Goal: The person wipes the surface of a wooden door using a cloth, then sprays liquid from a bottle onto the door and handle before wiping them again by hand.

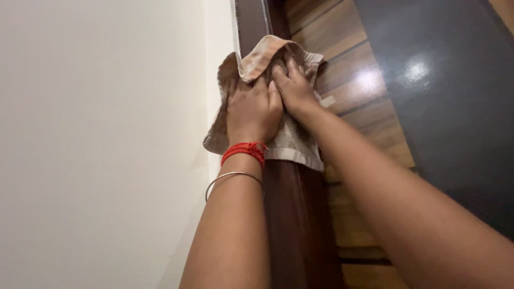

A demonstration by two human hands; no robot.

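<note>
Dim, warm indoor light, with soft glare on the glossy door (pixel 415 69) and slightly soft focus.

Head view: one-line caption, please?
Left hand and right hand press a beige cloth against a dark wooden door frame.
</note>
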